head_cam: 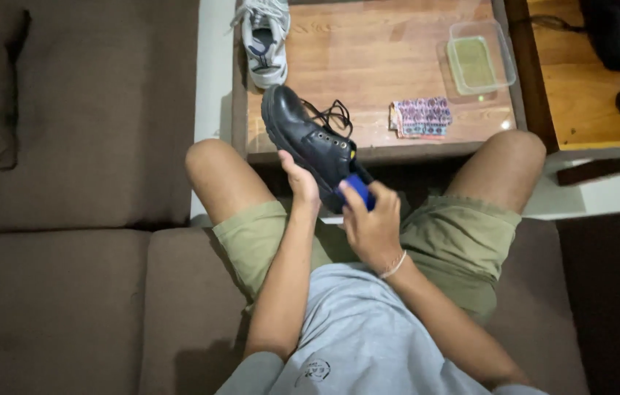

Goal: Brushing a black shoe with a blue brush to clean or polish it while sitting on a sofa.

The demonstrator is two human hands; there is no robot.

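Over the near edge of the low brown wooden table (376, 66), a glossy black leather lace-up shoe (308, 139) is tilting with its toe pointing up and away from the person, its loose black laces trailing onto the tabletop. The left hand (299, 181) is gripping the shoe from below, fingers wrapped tight round its sole and heel. The right hand (370, 223) is pinching a small blue block-shaped object (359, 192) and pressing it against the heel end of the shoe. At the table's far left edge, a white and grey sneaker (266, 40) is lying. On the table's right side, a clear rectangular plastic container (479, 58) is sitting, and just nearer than it a folded patterned cloth (421, 117) is resting, well apart from the black shoe.
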